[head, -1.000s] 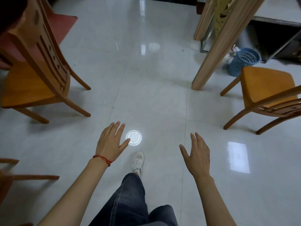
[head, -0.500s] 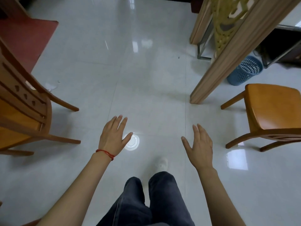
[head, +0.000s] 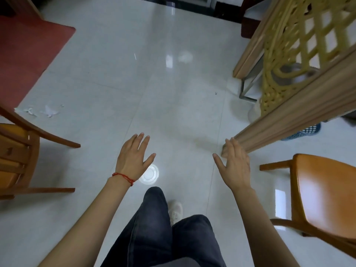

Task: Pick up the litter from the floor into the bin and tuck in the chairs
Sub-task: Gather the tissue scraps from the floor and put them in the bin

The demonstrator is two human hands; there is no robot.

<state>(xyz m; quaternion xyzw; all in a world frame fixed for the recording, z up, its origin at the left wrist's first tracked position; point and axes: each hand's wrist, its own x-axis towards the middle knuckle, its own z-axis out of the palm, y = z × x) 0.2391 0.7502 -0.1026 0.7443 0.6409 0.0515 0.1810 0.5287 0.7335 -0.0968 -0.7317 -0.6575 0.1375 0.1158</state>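
The floor [head: 173,105] is seen as glossy pale grey-white tile, crossed by thin grout lines and marked with white light reflections. At ten o'clock a dull red mat [head: 28,54] is shown. White scraps of litter [head: 49,111] are scattered below it. The chair at nine o'clock [head: 17,155] and the chair at four o'clock [head: 323,197] are coloured honey-orange wood. A yellow lattice pattern is carried by the panel [head: 308,35] at two o'clock, framed in light tan wood. A blue mesh bin [head: 306,132] is partly seen. A red string bracelet [head: 124,177] is worn on the left wrist; the trousers [head: 154,237] are dark grey, the shoe [head: 175,210] white.
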